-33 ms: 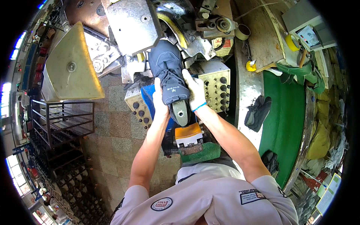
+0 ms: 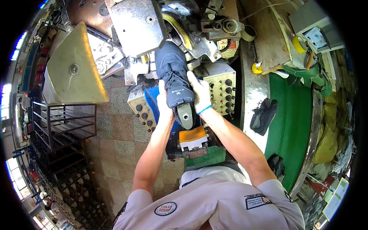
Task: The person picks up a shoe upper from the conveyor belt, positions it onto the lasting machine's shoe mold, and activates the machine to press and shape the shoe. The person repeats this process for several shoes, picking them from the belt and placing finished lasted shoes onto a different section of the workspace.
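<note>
A dark grey lace-up shoe [image 2: 174, 71] points away from me, its toe at the metal parts of a machine [image 2: 140, 28]. Out of the shoe's heel opening sticks a grey-green shoe last [image 2: 186, 115] with a round hole. Along the left side of the shoe, my left hand [image 2: 165, 101], in a whitish glove, is closed on it near the heel. My right hand [image 2: 198, 92], gloved as well and with a blue band at the wrist, grips the opposite side. The shoe's underside and most of my fingers' tips are hidden.
Control boxes with black knobs [image 2: 220, 90] flank the shoe below the machine. An orange pad [image 2: 192, 134] on a bracket sits close to my body. Another dark shoe [image 2: 263, 115] lies at right beside a green belt [image 2: 289, 134]. A pale lamp-like cover [image 2: 73, 69] and a metal rack [image 2: 65, 122] stand at left.
The view has shifted very slightly, so the machine and the shoe's toe sit a little farther right. Both hands keep their hold on the shoe.
</note>
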{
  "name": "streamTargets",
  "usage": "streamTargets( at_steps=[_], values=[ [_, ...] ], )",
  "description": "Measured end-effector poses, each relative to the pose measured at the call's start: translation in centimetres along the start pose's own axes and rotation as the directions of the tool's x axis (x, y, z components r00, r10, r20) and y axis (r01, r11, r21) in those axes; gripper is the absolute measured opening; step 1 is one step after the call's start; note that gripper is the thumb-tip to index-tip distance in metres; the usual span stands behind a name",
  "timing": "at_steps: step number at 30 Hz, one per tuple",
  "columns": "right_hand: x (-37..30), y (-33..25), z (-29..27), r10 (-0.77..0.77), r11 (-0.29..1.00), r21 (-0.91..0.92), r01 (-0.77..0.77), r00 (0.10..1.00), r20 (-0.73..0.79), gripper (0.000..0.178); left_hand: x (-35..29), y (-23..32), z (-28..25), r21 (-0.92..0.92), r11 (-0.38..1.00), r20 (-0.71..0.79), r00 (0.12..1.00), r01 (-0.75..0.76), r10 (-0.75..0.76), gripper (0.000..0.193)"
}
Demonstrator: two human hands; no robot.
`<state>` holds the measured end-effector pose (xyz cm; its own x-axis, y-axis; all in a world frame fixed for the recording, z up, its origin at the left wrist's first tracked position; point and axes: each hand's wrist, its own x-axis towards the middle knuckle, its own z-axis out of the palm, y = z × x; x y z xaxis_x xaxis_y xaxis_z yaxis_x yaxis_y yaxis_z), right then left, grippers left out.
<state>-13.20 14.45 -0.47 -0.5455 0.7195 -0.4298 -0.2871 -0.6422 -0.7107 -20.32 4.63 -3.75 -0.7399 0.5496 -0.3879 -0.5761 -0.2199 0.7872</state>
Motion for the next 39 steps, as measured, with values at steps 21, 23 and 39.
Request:
streamTargets(
  at_steps=[21,23,39],
  values=[
    [0.1,-1.8,-9.8,0.028,0.999,-0.03,-0.022,0.971,0.239,0.065,-1.6,-3.8,-7.0,0.542,0.84,-0.06,0.998,0.027,0.007,0.065],
    [-1.0,-3.0,-16.1,0.04,0.996,0.067,-0.056,0.975,0.217,0.073,-6.7,-6.6,-9.8,0.91,0.412,-0.016,0.99,-0.043,0.137,0.074],
    [-11.0,-7.3,-21.8,0.04,0.999,-0.032,-0.04,0.999,-0.027,0.048,-14.0,-11.9,-18.1,0.801,0.594,-0.015,0.995,0.073,-0.103,0.058]
  ],
)
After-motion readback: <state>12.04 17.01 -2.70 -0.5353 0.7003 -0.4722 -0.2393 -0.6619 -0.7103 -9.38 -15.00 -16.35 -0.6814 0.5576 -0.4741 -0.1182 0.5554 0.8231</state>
